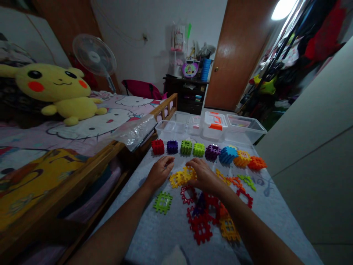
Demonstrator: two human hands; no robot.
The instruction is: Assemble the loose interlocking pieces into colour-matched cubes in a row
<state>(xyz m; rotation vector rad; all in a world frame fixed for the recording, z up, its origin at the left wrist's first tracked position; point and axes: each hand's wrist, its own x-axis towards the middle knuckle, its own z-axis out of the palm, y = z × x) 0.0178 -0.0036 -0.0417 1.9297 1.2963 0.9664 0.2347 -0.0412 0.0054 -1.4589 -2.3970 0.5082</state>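
Left hand: our left hand [160,171] rests on the grey table cover [165,235], fingers loosely curled, just beside the yellow pieces [180,177]; we cannot tell whether it pinches an edge.
Right hand: our right hand [202,176] is closed over the right end of the yellow pieces, fingertips pressing down on them.
Where the work sits: the yellow pieces lie on the cover between our two hands, in front of the row of cubes [206,151].
Doing the step well: as we judge it, joining these panels wants the teeth lined up square before any push. We would steady one panel flat with the left hand, press evenly with the right, and keep our wrists off the loose heap [201,221] below.
Cubes, counted: eight in a row, namely red, dark purple, two green, purple, blue, yellow-orange and orange.
Loose flat panels: two green ones lie apart from the rest, one [163,202] on the left and one [247,181] on the right. We count at least four red. The heap overlaps, so we cannot give a full total.
Tubs: three clear tubs [245,129] stand behind the cubes, with one white lid with an orange handle [215,125].
Beside us: one yellow plush [55,88] and one fan [93,56].
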